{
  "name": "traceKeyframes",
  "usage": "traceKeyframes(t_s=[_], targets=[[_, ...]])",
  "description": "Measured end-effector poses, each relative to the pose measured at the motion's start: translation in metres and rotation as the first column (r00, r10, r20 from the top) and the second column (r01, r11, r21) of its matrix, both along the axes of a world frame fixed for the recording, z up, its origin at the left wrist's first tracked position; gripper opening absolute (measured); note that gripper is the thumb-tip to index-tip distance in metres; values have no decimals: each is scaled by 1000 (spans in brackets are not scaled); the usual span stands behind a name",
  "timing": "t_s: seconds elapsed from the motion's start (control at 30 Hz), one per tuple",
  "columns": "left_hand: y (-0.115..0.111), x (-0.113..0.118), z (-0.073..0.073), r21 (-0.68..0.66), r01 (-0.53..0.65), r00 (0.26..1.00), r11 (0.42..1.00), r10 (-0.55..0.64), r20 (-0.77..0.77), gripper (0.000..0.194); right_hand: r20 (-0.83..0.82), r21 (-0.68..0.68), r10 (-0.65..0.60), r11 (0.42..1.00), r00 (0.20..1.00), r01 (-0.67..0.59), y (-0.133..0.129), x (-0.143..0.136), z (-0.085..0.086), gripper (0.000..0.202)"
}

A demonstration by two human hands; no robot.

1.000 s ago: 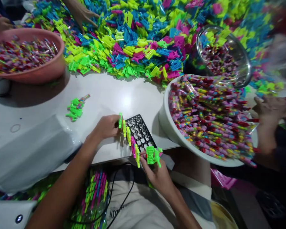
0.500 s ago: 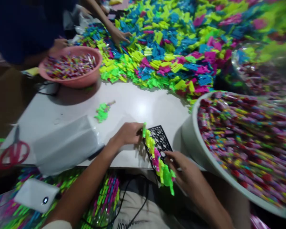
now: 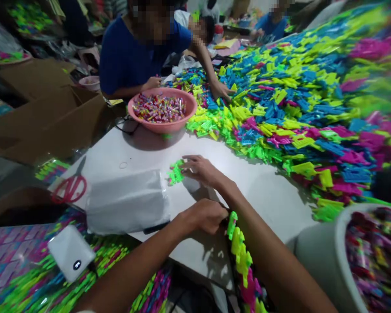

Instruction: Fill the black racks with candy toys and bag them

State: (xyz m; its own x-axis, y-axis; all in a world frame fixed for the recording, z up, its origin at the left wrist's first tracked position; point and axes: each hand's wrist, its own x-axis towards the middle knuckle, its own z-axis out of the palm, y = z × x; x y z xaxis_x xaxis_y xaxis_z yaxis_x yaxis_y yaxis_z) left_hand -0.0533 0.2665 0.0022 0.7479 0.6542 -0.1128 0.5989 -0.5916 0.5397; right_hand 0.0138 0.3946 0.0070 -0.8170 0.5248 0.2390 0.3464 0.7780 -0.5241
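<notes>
My left hand is closed on the near-left end of a black perforated rack, which is mostly hidden behind my right arm. Along the rack stands a row of small plastic pieces in green, yellow and pink. Crossing over it, my right hand reaches across the white table with its fingers apart. Its fingertips are at the edge of a bright green plastic piece lying flat; whether they touch it I cannot tell.
A plastic bag stack and red-handled scissors lie left. Behind are a pink basin of wrapped sticks and a big heap of plastic pieces, where a co-worker's hand rests. A white bucket stands right.
My right hand has left the rack and moved over to the green piece. My left hand still holds the rack. The view has swung to the left and up.
</notes>
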Motion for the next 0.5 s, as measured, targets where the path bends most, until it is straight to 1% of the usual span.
traceKeyframes(t_s=[0.07,0.13,0.2,0.3,0.37,0.4,0.43,0.5], targets=[[1,0,-4,33,1,1000,999,-2,27,17,33,5,44,999,998,-44,-3,-1,-3,18],[0,1,-7,61,-30,996,998,24,82,19,44,-15,19,1000,999,-18,-11,15,-2,19],[-3,1,-9,64,-56,989,996,47,140,17,70,-6,-93,996,993,94,-24,43,0,20],[-7,1,-9,58,-70,971,996,55,232,9,113,76,-287,957,951,280,-53,92,6,16],[-9,0,-9,71,-96,956,993,72,284,8,81,106,-409,910,909,400,-79,122,10,14],[-9,0,-10,81,-111,951,991,83,298,8,45,88,-475,878,879,471,-94,134,12,13],[-10,0,-12,88,-115,948,989,83,306,8,-1,46,-555,831,832,555,-109,145,14,13],[-10,0,-13,97,-110,949,989,76,306,8,-55,-97,-709,704,703,703,-138,160,15,13]])
